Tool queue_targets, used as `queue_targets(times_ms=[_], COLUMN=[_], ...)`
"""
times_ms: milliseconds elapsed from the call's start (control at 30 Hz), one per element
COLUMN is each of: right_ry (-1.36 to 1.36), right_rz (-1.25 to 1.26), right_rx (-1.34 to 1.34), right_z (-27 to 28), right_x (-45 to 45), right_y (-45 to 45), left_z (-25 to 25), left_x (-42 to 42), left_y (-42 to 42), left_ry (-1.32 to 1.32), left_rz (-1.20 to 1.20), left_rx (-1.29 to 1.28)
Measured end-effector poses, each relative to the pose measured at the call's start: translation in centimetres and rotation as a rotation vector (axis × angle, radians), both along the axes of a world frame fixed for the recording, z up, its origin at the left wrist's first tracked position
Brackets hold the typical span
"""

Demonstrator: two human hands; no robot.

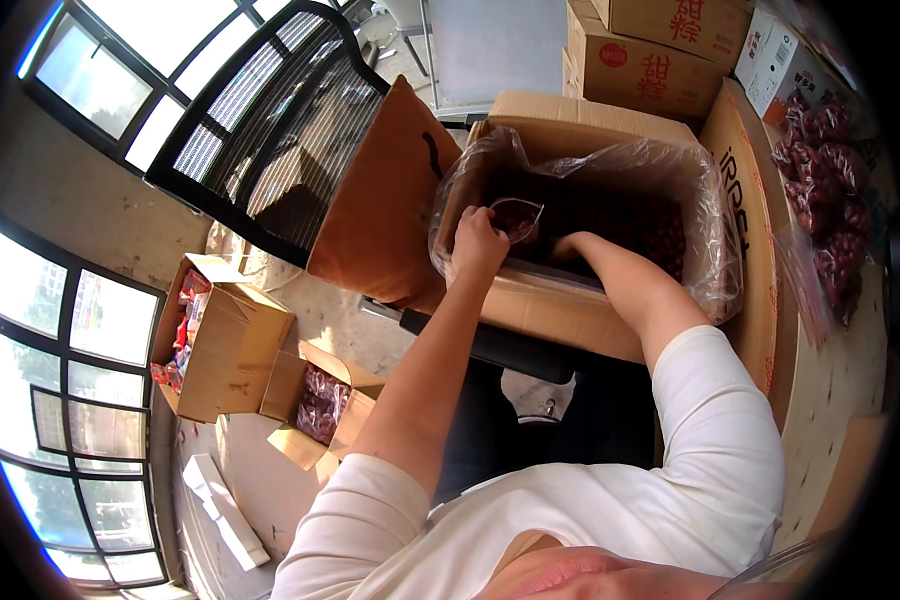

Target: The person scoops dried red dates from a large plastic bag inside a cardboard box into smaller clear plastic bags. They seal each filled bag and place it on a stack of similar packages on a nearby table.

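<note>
A large cardboard box (570, 300) lined with a clear plastic liner (709, 202) stands before me. Many dark red, date-like fruits (630, 217) lie inside it. My left hand (480, 236) grips the rim of a clear plastic bag (525, 217) over the box's left part; some red fruits show in the bag. My right hand (570, 246) reaches down into the box beside the bag. Its fingers are hidden in the shadow among the fruits, so whether they hold any cannot be told.
Filled bags of red fruits (825, 187) and flat clear bags (802, 292) lie at the right. Closed cartons (645, 67) are stacked behind. An orange cushion (390, 210) on a mesh chair (270, 142) stands left. Below it are open boxes (232, 352) on the floor.
</note>
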State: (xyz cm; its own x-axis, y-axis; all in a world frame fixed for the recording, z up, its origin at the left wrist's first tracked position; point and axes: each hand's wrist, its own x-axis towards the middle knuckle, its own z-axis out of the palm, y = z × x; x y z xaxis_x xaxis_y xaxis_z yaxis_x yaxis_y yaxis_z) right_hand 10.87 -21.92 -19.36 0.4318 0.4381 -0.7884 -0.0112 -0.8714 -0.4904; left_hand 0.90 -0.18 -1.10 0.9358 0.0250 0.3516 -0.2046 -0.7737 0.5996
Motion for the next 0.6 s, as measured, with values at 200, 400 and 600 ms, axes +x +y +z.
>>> queue_targets(times_ms=[200, 400, 600], right_ry=[-0.101, 0.088, 0.182], right_rz=[0.0, -0.049, -0.006], right_rx=[-0.014, 0.076, -0.008], right_z=[1.5, -0.7, 1.2], right_x=[-0.9, -0.3, -0.6], right_y=[0.9, 0.2, 0.6], left_z=[0.3, 0.5, 0.6], left_x=[-0.3, -0.2, -0.3], left_y=[0.4, -0.3, -0.2], left_ry=[0.014, 0.025, 0.047], left_rz=[0.021, 0.009, 0.018], left_rx=[0.001, -0.004, -0.01])
